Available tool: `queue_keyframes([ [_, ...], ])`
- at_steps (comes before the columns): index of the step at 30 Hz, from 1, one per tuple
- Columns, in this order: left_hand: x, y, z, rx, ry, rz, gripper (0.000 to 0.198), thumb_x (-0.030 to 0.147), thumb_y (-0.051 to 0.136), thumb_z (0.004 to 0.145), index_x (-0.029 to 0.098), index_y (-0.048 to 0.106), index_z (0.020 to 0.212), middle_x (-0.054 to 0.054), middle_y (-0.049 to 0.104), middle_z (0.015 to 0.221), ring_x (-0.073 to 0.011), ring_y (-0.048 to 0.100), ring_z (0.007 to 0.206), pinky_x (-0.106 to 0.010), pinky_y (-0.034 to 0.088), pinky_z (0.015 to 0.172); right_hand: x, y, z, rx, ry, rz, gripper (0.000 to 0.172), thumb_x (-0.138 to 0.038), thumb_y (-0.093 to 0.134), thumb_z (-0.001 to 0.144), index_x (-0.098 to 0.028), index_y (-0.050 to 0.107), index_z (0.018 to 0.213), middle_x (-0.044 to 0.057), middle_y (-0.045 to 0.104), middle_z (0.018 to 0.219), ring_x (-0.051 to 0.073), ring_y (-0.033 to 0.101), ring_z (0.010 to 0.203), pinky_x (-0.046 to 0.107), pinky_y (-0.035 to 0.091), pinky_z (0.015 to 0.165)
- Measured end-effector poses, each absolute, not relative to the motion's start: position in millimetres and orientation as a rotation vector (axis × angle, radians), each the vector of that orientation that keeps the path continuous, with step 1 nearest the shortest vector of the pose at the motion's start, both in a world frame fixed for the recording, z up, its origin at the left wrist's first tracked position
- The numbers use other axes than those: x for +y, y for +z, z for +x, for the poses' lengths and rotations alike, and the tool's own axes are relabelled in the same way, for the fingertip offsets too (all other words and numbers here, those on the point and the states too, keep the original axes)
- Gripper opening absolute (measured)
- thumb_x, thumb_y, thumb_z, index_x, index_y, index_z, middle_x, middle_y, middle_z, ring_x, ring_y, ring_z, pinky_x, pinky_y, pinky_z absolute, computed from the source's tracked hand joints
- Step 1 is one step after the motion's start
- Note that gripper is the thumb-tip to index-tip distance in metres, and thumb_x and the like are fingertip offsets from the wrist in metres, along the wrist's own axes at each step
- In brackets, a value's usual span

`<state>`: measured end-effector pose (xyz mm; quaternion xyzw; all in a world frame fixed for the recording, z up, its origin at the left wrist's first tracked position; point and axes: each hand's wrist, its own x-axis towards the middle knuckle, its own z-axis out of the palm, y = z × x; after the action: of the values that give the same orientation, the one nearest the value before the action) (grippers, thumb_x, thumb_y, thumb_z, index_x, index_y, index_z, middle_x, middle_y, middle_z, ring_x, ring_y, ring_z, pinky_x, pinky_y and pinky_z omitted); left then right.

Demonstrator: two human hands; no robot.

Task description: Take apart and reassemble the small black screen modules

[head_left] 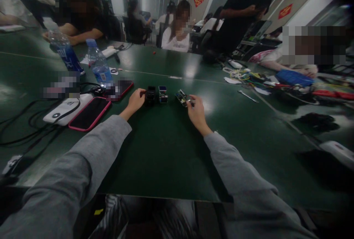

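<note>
My left hand is closed at the left side of a small black boxy device, its fingertips against the edge. Just to the right of that device stands a small electronic module with a dark, bluish screen-like top. Farther right, my right hand grips a small circuit board, which is tilted, between thumb and fingers. Fine details of the board are too small to make out.
Left of my arm lie a pink-edged phone, a white power bank with black cables, and water bottles. To the right are a thin metal tool and tangled wires. Several people sit around the green table.
</note>
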<state>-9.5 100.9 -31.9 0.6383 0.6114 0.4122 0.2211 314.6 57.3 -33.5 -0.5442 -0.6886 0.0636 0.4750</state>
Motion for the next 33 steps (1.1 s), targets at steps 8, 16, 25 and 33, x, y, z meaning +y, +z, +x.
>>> queue_keyframes([
  [8,105.7,-37.6,-12.0,1.673,1.145,1.802,0.023,0.015,0.054,0.097,0.020,0.065,0.117,-0.010,0.071,0.123,-0.0235,0.067,0.115,-0.043,0.051,0.106,63.9,-39.7,322.5,-1.609,0.147,-1.415,0.041,-0.049,0.047,0.099,-0.017,0.061,0.121,0.018,0.064,0.117,0.030,0.060,0.111,0.054,0.049,0.103],
  [16,102.0,-35.2,-12.4,1.669,1.135,1.786,0.023,0.017,0.054,0.098,0.021,0.065,0.118,-0.009,0.071,0.125,-0.0232,0.066,0.116,-0.043,0.051,0.106,61.3,-36.3,319.7,-1.595,0.266,-1.382,0.046,-0.053,0.053,0.094,-0.017,0.064,0.120,0.014,0.070,0.106,0.029,0.066,0.097,0.048,0.053,0.093],
  [25,102.1,-34.4,-12.9,1.674,1.115,1.787,0.025,0.018,0.054,0.098,0.019,0.065,0.121,-0.011,0.070,0.126,-0.0243,0.066,0.118,-0.045,0.050,0.107,63.8,-37.8,323.3,-1.595,0.145,-1.412,0.058,-0.065,0.038,0.100,-0.017,0.065,0.120,0.017,0.068,0.118,0.030,0.062,0.111,0.054,0.049,0.102],
  [33,85.0,-16.0,-7.1,1.686,1.111,1.791,0.026,0.014,0.054,0.097,0.018,0.066,0.119,-0.011,0.071,0.127,-0.0243,0.066,0.119,-0.044,0.049,0.109,72.0,-24.5,309.5,-1.887,0.181,-1.460,0.069,-0.065,0.062,0.090,-0.011,0.060,0.133,0.022,0.067,0.125,0.038,0.065,0.115,0.060,0.051,0.101],
])
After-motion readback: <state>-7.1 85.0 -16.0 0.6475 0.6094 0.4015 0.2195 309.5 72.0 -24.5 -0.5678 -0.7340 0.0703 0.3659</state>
